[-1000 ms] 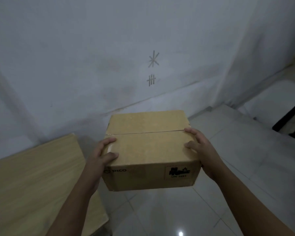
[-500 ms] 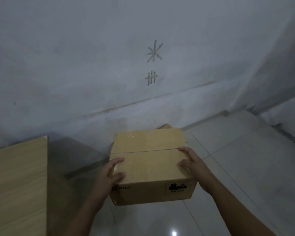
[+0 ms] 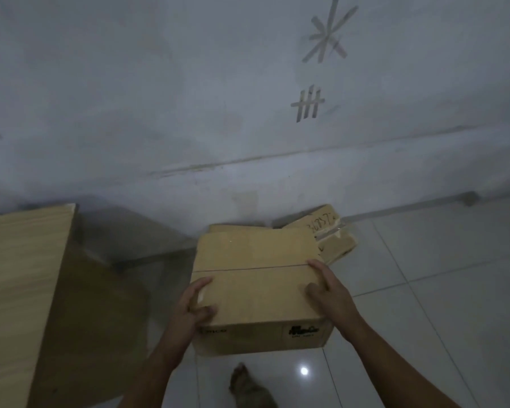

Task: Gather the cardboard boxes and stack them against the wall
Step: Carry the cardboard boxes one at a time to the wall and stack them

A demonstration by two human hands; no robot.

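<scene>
**Carried box nearing the wall stack**

The left hand [image 3: 189,313] and right hand [image 3: 331,293] clamp opposite sides of 1 sealed cardboard box [image 3: 256,278], fingers [image 3: 202,285] curled over its top edges, above the tiled floor [image 3: 439,290]. Flattened boxes [image 3: 330,234] lie against the wall [image 3: 189,98] just behind. Judged best: lower it level, square to the wall, clear of the wooden tabletop [image 3: 21,275] at left
</scene>
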